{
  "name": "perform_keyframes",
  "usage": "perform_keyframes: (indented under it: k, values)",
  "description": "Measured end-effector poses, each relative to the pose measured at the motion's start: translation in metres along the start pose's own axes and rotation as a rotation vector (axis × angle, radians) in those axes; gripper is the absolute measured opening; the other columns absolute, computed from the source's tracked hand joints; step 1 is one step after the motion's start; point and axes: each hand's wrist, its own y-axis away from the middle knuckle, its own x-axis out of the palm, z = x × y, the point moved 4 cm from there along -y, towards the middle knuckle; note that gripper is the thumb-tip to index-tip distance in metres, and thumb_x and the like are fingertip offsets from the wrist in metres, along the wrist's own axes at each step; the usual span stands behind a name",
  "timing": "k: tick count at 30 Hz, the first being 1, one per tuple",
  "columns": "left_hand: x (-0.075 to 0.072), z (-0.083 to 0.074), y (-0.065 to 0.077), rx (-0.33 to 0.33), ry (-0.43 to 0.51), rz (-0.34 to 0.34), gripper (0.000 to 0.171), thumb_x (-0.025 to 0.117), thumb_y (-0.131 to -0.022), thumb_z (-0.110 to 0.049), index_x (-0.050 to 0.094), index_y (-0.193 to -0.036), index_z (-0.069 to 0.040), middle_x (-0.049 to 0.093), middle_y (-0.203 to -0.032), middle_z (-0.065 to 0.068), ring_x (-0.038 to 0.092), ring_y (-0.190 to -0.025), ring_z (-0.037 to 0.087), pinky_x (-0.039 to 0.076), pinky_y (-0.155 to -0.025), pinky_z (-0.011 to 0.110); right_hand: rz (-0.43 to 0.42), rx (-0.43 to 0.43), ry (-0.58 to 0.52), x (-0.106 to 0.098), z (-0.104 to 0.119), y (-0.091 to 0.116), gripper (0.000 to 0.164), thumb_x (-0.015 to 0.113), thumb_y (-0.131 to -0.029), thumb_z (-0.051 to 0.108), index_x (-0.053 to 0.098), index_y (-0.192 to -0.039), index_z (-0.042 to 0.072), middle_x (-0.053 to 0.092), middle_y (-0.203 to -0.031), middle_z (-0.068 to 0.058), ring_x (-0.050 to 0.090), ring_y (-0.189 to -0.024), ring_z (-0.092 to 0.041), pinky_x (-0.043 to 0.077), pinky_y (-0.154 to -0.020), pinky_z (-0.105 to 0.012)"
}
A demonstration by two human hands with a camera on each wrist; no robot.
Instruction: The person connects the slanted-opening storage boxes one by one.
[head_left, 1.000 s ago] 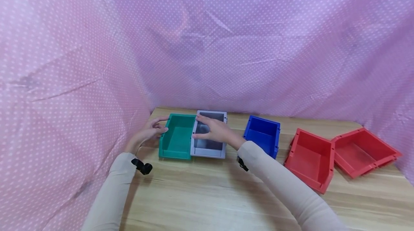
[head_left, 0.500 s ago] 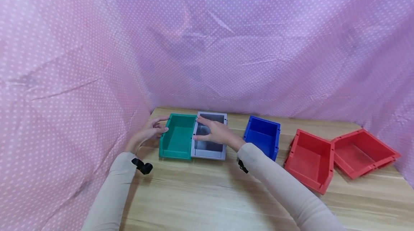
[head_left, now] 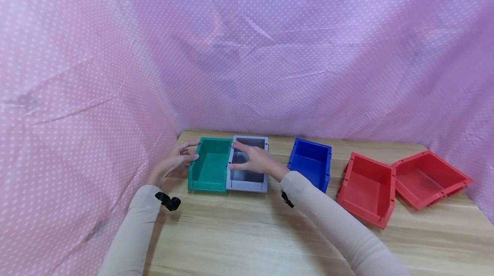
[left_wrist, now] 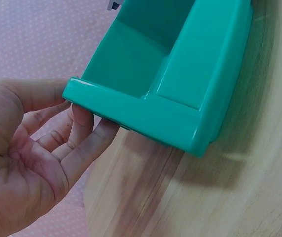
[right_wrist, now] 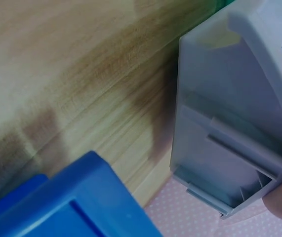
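Observation:
In the head view a green storage bin (head_left: 210,162) and a grey storage bin (head_left: 247,186) stand side by side at the back left, their long walls touching. My left hand (head_left: 178,159) holds the green bin's left rim. The left wrist view shows the thumb (left_wrist: 42,94) at the rim's top edge and curled fingers under it. Across the grey bin reaches my right hand (head_left: 256,159), its thumb and forefinger gripping the left rim beside the seam; the other fingers are hidden. Only a sliver of that hand shows in the right wrist view, by the grey bin's wall (right_wrist: 224,98).
Right of the grey bin stands a blue bin (head_left: 310,164), beneath my right forearm's far side. Two red bins, one nearer (head_left: 366,190) and one at the far right (head_left: 432,179), touch at a corner. Pink dotted cloth (head_left: 247,74) hangs behind and left of the wooden table (head_left: 231,233).
The grey bin has shifted slightly down along the green bin, its front edge now about level with the green one's. Both hands keep their hold. The head view has shifted a little.

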Motion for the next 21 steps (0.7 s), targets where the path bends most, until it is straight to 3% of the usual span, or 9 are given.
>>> perform_keyframes:
  k: [9,21]
  values:
    - [-0.0009,0.0000,0.0013,0.028,-0.011,-0.004,0.065,0.063,-0.102,-0.016,0.033,-0.159,-0.007,0.061,-0.099,0.004,0.060,-0.088,0.013,0.056,-0.078,0.029,0.001,0.037,-0.008,0.0048,-0.0001,0.0022,0.092,0.066,-0.089,0.068,0.027,-0.163,0.028,0.025,-0.169,0.008,0.032,-0.153,-0.025,0.034,-0.120,-0.053]
    - [0.0011,0.0059,-0.0009,0.006,-0.006,-0.013,0.065,0.063,-0.102,-0.016,0.032,-0.159,-0.008,0.063,-0.102,0.004,0.062,-0.092,0.013,0.057,-0.082,0.031,-0.011,0.008,0.033,0.0059,-0.0002,0.0021,0.090,0.066,-0.090,0.065,0.031,-0.162,0.024,0.025,-0.169,0.006,0.042,-0.148,-0.026,0.040,-0.117,-0.050]
